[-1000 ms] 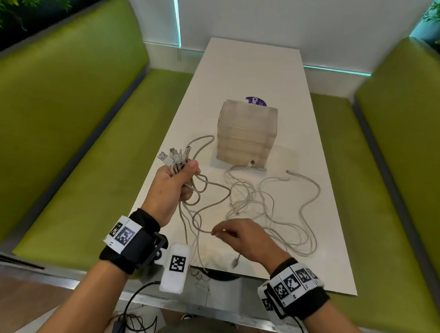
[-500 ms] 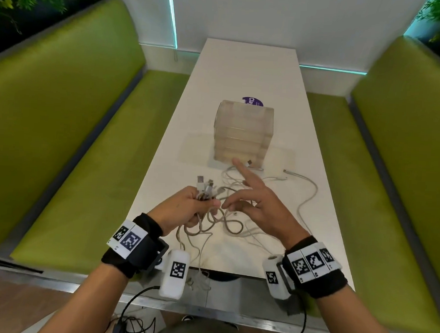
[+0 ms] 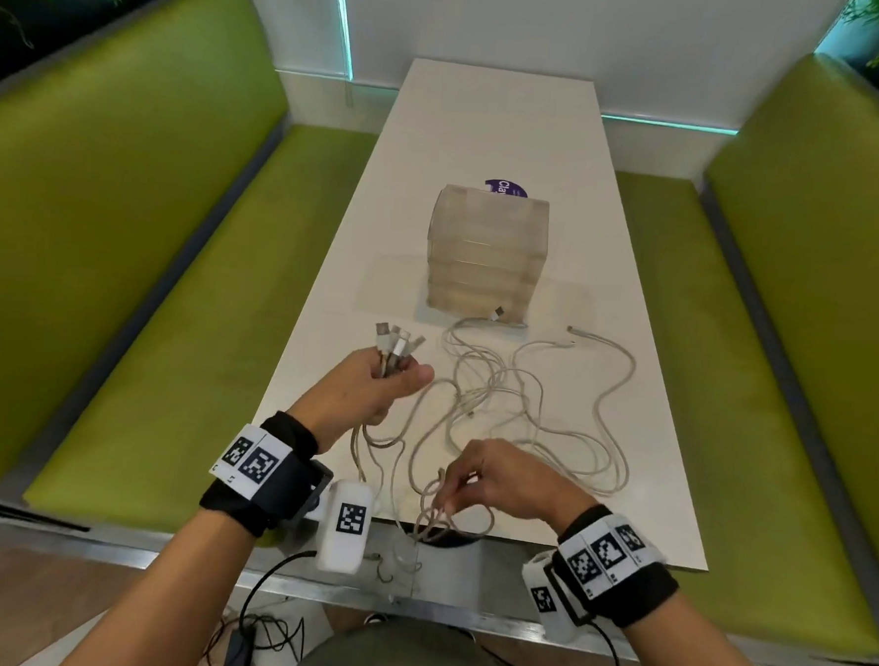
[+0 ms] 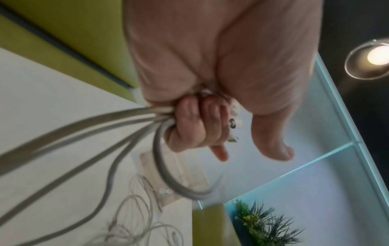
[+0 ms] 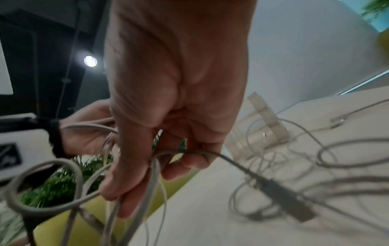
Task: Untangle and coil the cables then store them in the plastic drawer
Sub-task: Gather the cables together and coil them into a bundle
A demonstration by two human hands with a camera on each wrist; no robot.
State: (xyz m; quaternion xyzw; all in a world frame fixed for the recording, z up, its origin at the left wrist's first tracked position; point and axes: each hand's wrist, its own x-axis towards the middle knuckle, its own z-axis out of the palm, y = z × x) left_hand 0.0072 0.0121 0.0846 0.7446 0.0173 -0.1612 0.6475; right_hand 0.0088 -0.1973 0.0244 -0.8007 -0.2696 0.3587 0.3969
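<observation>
A tangle of pale grey cables (image 3: 515, 404) sprawls over the near half of the white table (image 3: 491, 130). My left hand (image 3: 372, 390) grips a bundle of several cable ends, their plugs (image 3: 395, 343) sticking up above the fist; the left wrist view shows the fingers (image 4: 195, 126) curled round the cords (image 4: 84, 126). My right hand (image 3: 490, 482) is low at the table's near edge and pinches looped cable strands (image 5: 155, 166) between thumb and fingers. The translucent plastic drawer unit (image 3: 486, 256) stands behind the tangle, drawers closed.
Green padded benches (image 3: 148, 263) run along both sides of the table. A purple round sticker (image 3: 505, 187) peeks out behind the drawer unit. Some cable loops (image 3: 430, 528) hang over the table's near edge. Dark cords (image 3: 255, 625) lie on the floor below.
My right hand has dropped from pointing near the drawer unit back to the near edge and taken hold of cable loops. My left hand with the plug bundle has shifted slightly forward.
</observation>
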